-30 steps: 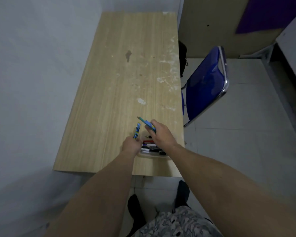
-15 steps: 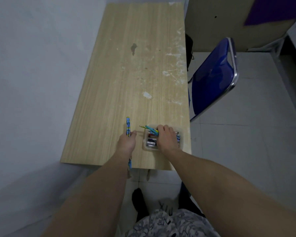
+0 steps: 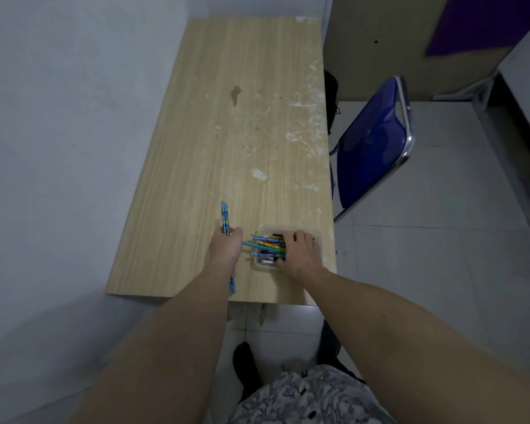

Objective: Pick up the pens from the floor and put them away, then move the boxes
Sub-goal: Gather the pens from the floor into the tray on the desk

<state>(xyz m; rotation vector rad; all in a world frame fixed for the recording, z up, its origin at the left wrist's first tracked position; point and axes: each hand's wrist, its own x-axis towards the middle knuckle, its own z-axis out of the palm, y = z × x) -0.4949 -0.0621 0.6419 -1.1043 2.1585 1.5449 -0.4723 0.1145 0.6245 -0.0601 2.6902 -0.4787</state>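
A small clear plastic box (image 3: 316, 237) sits near the front right corner of the wooden table (image 3: 227, 142). Several pens and pencils (image 3: 268, 243) lie in it, their tips sticking out over its left rim. My right hand (image 3: 299, 255) rests on top of the box and covers its right half, fingers on the pens. My left hand (image 3: 225, 246), just left of the box, is closed around blue patterned pens (image 3: 225, 217) that stick out beyond the fist toward the far side and also below the wrist.
A blue folding chair (image 3: 374, 145) with a chrome frame stands close to the table's right edge. A grey wall runs along the table's left side. A cabinet stands behind the chair. My feet are on the tiled floor under the table's front edge.
My right hand has lowered its pens into the box and now lies flat on them. My left hand still grips the blue pens beside the box.
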